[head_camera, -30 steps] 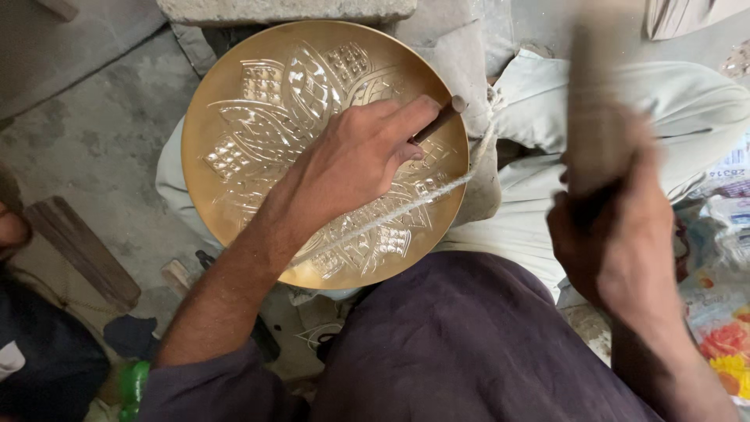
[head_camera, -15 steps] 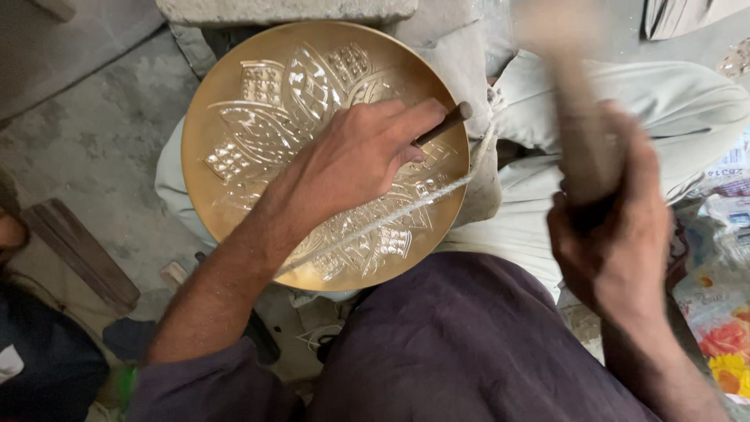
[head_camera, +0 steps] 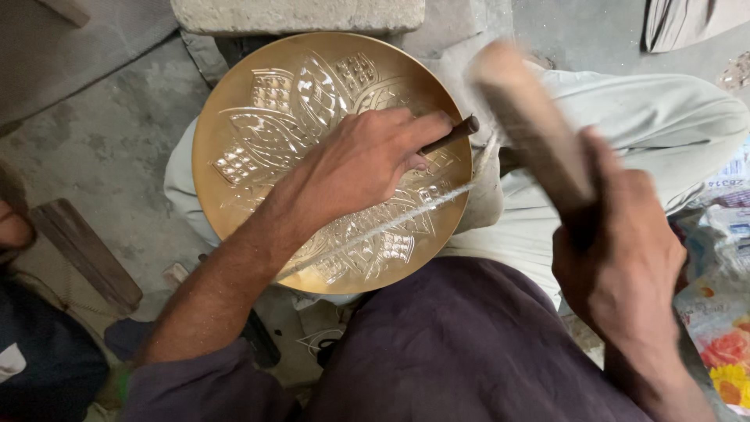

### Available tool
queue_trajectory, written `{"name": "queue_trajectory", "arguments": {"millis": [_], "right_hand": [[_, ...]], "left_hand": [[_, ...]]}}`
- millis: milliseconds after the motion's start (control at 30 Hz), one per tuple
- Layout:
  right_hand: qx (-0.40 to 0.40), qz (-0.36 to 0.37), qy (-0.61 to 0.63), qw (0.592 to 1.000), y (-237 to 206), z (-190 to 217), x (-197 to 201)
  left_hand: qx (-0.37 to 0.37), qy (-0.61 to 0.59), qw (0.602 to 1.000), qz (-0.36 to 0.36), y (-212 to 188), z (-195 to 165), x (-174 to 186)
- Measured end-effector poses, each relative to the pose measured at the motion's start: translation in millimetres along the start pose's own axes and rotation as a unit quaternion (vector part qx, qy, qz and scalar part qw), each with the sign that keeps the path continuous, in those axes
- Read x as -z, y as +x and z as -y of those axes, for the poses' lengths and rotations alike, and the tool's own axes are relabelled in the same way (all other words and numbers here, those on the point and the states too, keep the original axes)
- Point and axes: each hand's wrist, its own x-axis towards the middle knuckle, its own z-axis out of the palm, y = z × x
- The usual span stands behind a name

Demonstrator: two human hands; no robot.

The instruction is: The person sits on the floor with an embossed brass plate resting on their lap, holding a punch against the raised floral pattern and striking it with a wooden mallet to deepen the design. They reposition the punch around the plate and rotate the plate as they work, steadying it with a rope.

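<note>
Head view, looking down into my lap: my left hand [head_camera: 355, 168] lies in the middle of the frame on the round golden brass plate [head_camera: 234, 117], fingers curled tight around a thin dark metal punch [head_camera: 451, 134] whose blunt end sticks out past my knuckles toward the right. Its working tip is hidden under my hand, so I cannot tell exactly where it meets the metal. My right hand [head_camera: 621, 270], at the right of the frame, is clenched around the handle of a pale wooden mallet [head_camera: 531, 129], which is raised and blurred above and right of the punch, apart from it.

The plate rests tilted on my light trousers [head_camera: 648, 133], its upper rim close to a grey stone block [head_camera: 297, 14] at the top of the frame. Most of its face already carries a chased leaf and lattice pattern: cross-hatched panels at the upper left and top, leaf outlines on the left, small square cells at the lower right. By my judgement the design is largely laid in, and what remains is detail near the right rim where the punch sits, plus whatever my hand covers.

Around me lie bare concrete floor [head_camera: 117, 148], a dark wooden board [head_camera: 86, 250] at the left, and colourful printed wrappers [head_camera: 723, 344] at the lower right.
</note>
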Motion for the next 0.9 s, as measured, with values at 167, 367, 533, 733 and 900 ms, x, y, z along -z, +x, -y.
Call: {"name": "queue_trajectory", "arguments": {"millis": [167, 367, 533, 733, 900], "right_hand": [[0.033, -0.006, -0.011, 0.999, 7, -10, -2], [0.103, -0.07, 0.057, 0.991, 17, -12, -3], [-0.063, 0.005, 0.256, 0.965, 42, -25, 10], [0.16, -0.056, 0.212, 0.962, 80, -47, 25], [0.212, -0.059, 0.235, 0.947, 102, -42, 43]], "left_hand": [[-0.015, -0.001, 0.999, -0.036, -1, -3, 1], [0.002, -0.02, 0.994, -0.106, -6, -1, -3], [0.061, -0.136, 0.954, -0.261, -12, -4, -15], [0.129, -0.106, 0.941, -0.293, -12, -20, -29], [0.117, -0.069, 0.944, -0.3, -11, -28, -27]]}}
